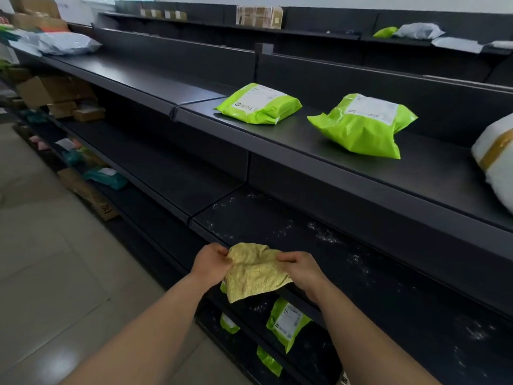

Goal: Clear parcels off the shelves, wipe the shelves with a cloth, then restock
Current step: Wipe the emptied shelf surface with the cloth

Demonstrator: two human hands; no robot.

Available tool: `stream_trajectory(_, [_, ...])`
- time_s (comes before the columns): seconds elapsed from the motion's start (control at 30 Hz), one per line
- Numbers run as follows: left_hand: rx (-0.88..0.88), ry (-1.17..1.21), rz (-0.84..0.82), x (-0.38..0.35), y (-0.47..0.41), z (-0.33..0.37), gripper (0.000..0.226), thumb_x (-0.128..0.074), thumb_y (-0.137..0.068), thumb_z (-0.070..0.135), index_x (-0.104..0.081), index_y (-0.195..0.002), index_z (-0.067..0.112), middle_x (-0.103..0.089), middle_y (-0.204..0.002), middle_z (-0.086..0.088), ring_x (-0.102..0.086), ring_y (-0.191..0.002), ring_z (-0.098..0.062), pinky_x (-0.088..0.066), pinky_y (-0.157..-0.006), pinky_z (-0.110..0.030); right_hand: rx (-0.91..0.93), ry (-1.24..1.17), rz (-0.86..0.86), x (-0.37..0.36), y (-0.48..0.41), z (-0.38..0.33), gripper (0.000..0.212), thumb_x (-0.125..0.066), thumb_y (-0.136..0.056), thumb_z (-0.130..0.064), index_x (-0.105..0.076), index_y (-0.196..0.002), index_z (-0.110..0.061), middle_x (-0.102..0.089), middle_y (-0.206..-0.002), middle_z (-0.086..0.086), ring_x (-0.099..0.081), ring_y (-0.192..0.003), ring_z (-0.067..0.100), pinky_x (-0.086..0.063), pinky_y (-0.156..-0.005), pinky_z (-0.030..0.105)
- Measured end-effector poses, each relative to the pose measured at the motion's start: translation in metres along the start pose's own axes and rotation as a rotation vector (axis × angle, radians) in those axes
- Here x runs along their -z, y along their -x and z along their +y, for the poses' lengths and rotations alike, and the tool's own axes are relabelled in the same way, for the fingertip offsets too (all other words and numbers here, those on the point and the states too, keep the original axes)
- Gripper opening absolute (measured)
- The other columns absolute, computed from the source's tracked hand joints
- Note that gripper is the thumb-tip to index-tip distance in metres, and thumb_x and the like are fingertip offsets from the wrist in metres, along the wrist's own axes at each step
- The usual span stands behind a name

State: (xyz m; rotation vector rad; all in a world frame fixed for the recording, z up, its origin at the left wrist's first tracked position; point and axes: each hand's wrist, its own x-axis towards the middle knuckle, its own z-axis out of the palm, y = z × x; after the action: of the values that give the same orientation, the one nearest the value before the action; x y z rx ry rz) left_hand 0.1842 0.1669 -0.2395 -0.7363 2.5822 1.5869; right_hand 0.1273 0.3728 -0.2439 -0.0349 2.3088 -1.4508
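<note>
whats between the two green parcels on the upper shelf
Nothing lies there: the head view shows only bare black shelf between the left green parcel and the right green parcel.

White parcel (495,165) cut off, right edge.

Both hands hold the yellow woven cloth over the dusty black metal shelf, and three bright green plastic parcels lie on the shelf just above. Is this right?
No: the head view shows two bright green plastic parcels on the shelf just above, not three. The left hand and right hand do hold the yellow woven cloth over the dusty black metal shelf.
</note>
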Motion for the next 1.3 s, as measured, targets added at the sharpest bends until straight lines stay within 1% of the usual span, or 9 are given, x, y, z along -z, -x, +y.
stream_trajectory(0.17, [-0.063,-0.071,-0.033,-0.008,-0.055,0.006,0.008,-0.069,-0.080,0.009,-0.065,-0.086,0.011,-0.064,-0.087,-0.003,-0.066,-0.085,-0.021,-0.057,-0.080,-0.040,-0.025,0.022,0.059,-0.001,-0.038,0.001,0.035,-0.059,-0.092,-0.016,-0.061,-0.127,-0.014,-0.054,-0.135,-0.001,-0.053,-0.097,0.000,-0.042,-0.080,0.008])
stream_trajectory(0.27, [-0.075,-0.084,-0.094,-0.012,-0.092,0.009,0.009,-0.063,-0.083,0.006,-0.062,-0.090,0.012,-0.066,-0.090,-0.008,-0.067,-0.085,-0.023,-0.057,-0.079,-0.039,-0.093,0.096,0.123,-0.007,-0.063,-0.002,0.041,-0.046,-0.092,-0.011,-0.058,-0.130,-0.019,-0.044,-0.146,0.006,-0.033,-0.138,0.024,-0.034,-0.112,0.033])
stream_trajectory(0.33, [-0.104,-0.122,-0.165,-0.014,-0.119,0.010,0.017,-0.057,-0.086,0.006,-0.062,-0.101,0.011,-0.067,-0.094,-0.008,-0.066,-0.086,-0.021,-0.056,-0.077,-0.033,-0.131,0.156,0.159,-0.015,-0.083,-0.005,0.048,-0.038,-0.092,-0.006,-0.052,-0.136,-0.020,-0.039,-0.149,0.006,-0.021,-0.143,0.030,-0.026,-0.117,0.040])
stream_trajectory(0.47, [-0.149,-0.248,-0.399,-0.006,-0.161,0.005,0.040,-0.050,-0.094,0.009,-0.048,-0.134,0.009,-0.062,-0.122,-0.008,-0.059,-0.104,-0.017,-0.044,-0.081,-0.021,-0.213,0.111,0.258,-0.041,-0.110,-0.010,0.055,-0.044,-0.092,-0.007,-0.036,-0.146,-0.015,-0.029,-0.151,0.008,-0.041,-0.126,0.025,-0.041,-0.102,0.034])
stream_trajectory(0.6, [-0.187,-0.462,-0.473,0.022,-0.205,-0.012,0.054,-0.047,-0.099,0.015,-0.029,-0.149,0.011,-0.039,-0.149,-0.009,-0.042,-0.133,-0.022,-0.035,-0.105,-0.025,-0.358,0.050,0.367,-0.078,-0.134,-0.010,0.057,-0.053,-0.094,-0.027,-0.035,-0.146,-0.010,-0.002,-0.158,0.002,-0.034,-0.133,0.028,-0.044,-0.099,0.036])
stream_trajectory(0.77, [-0.277,-0.783,-0.381,0.070,-0.261,-0.036,0.051,-0.044,-0.099,0.020,-0.032,-0.148,0.017,-0.036,-0.149,-0.008,-0.043,-0.130,-0.025,-0.041,-0.105,-0.037,-0.415,0.213,0.372,-0.114,-0.165,-0.020,0.081,-0.053,-0.085,-0.063,-0.020,-0.151,-0.031,0.004,-0.160,0.009,-0.002,-0.146,0.031,-0.014,-0.119,0.045])
stream_trajectory(0.87, [-0.334,-0.965,-0.352,0.095,-0.292,-0.052,0.054,-0.043,-0.099,0.020,-0.026,-0.150,0.016,-0.025,-0.155,-0.004,-0.029,-0.139,-0.024,-0.031,-0.113,-0.038,-0.487,0.391,0.327,-0.136,-0.184,-0.018,0.090,-0.042,-0.082,-0.074,0.000,-0.153,-0.035,0.020,-0.158,0.014,0.019,-0.145,0.030,0.006,-0.119,0.045])
stream_trajectory(1.0, [-0.381,-1.077,-0.412,0.112,-0.315,-0.064,0.055,-0.038,-0.102,0.027,-0.018,-0.152,0.016,-0.011,-0.160,-0.002,-0.016,-0.145,-0.023,-0.022,-0.117,-0.039,-0.487,0.550,0.370,-0.155,-0.204,-0.012,0.081,-0.033,-0.091,-0.065,0.007,-0.153,-0.030,0.030,-0.153,0.020,0.028,-0.142,0.032,0.017,-0.116,0.043])
stream_trajectory(1.3, [-0.492,-1.036,-0.438,0.123,-0.333,-0.086,0.055,-0.036,-0.102,0.022,-0.015,-0.153,0.022,-0.006,-0.160,0.004,-0.012,-0.146,-0.019,-0.031,-0.113,-0.034,-0.257,0.727,0.297,-0.187,-0.256,-0.028,0.066,-0.028,-0.099,-0.050,0.000,-0.154,-0.026,0.026,-0.155,0.016,0.022,-0.145,0.029,0.014,-0.118,0.041])
